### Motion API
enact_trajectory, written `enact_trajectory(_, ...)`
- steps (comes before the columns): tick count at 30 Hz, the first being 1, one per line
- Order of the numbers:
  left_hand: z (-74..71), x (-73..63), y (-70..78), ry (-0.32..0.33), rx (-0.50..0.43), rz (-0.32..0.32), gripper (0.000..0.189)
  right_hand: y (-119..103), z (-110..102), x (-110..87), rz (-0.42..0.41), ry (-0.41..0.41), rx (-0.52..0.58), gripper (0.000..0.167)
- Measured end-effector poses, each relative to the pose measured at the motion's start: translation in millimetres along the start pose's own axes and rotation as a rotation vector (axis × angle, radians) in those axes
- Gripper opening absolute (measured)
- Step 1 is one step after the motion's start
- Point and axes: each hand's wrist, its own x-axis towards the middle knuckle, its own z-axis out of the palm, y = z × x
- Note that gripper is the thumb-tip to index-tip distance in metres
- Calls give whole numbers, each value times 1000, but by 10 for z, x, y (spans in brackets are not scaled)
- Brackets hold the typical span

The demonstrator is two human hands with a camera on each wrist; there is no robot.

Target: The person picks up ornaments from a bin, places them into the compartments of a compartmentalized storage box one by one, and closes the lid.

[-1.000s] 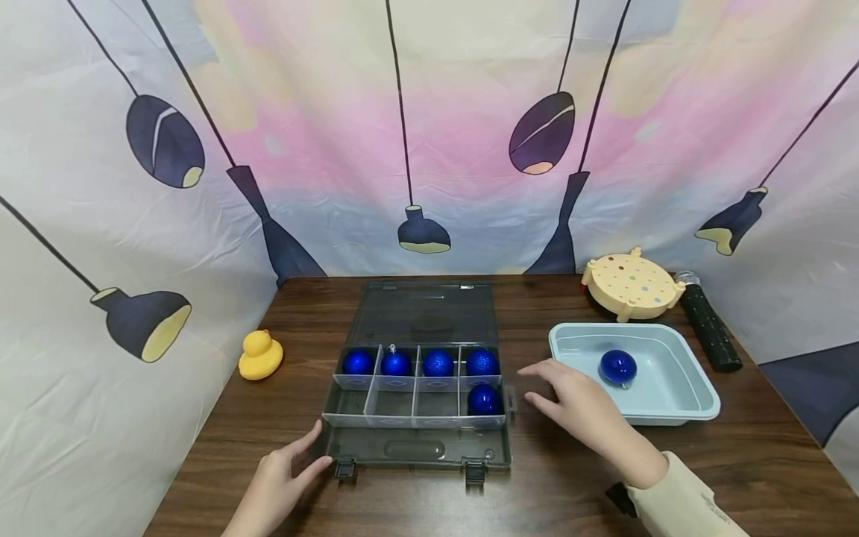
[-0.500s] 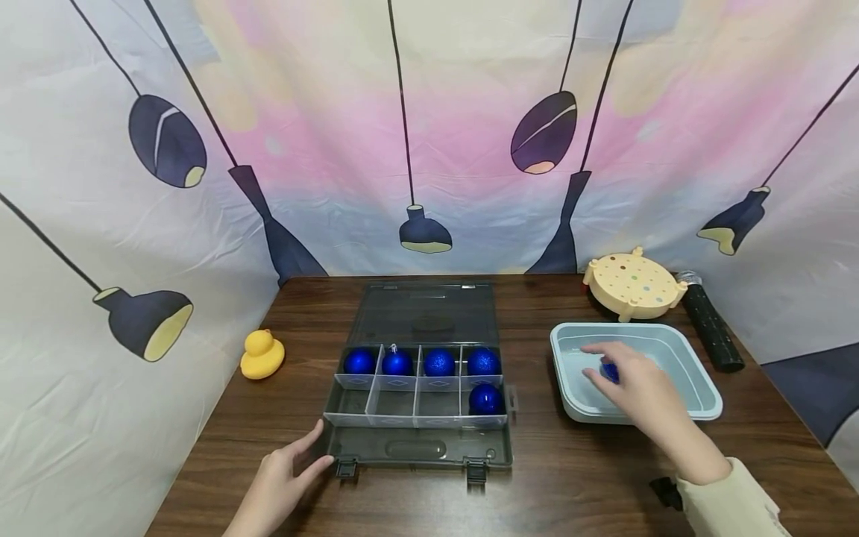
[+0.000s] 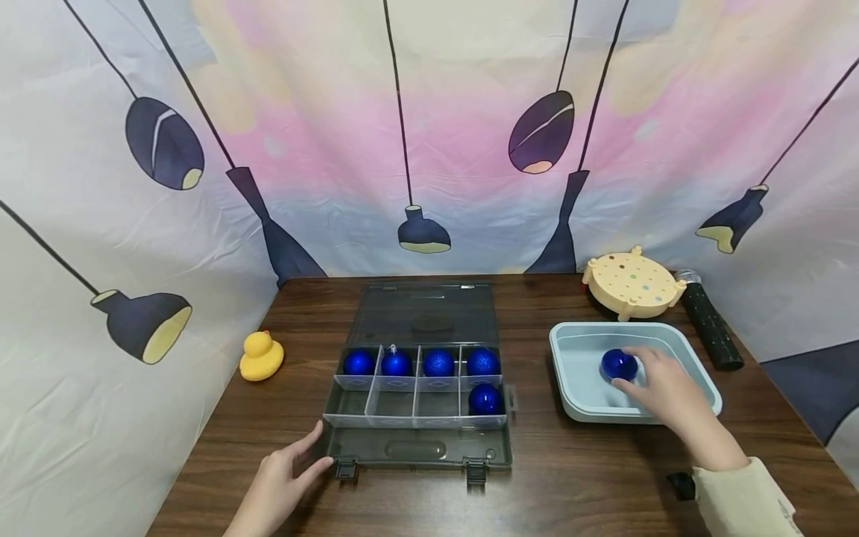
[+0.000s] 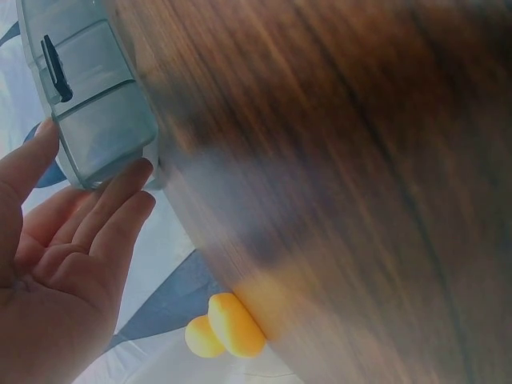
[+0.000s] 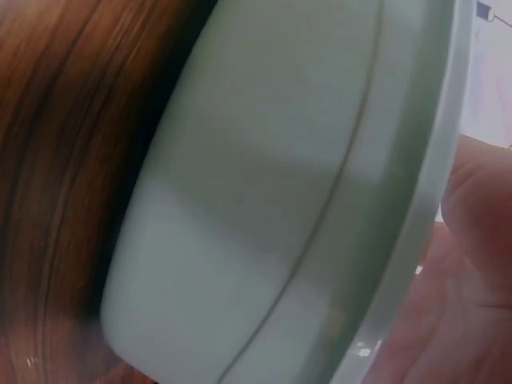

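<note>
A blue Christmas ball (image 3: 617, 365) lies inside the light blue tray (image 3: 567, 399). Thumb and fingers of my right hand (image 3: 667, 388) pinch it from its right side; in the right wrist view the tray's wall hides the ball. In the middle of the table lies a grey see-through compartment case (image 3: 419, 447) with its lid back. Its far row has a blue ball in each compartment, and one more blue ball (image 3: 485, 400) is in the near right compartment. My left hand (image 3: 275, 481) rests at the case's near left corner, fingers extended, fingertips right at its edge.
A yellow rubber duck (image 3: 261, 356) stands at the table's left edge. Behind the tray sit a spotted cream round object with short knobs (image 3: 634, 285) and a black microphone (image 3: 710, 324). A printed cloth (image 3: 335, 149) hangs at the back.
My right hand has moved from beside the case over to the tray, then down to the ball there. The left hand and the case have stayed in place.
</note>
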Motion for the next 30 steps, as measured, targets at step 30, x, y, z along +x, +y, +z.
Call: enact_trajectory(30, 11, -9, 9, 10, -11, 12, 54, 87, 122, 272, 80, -107, -20, 55)
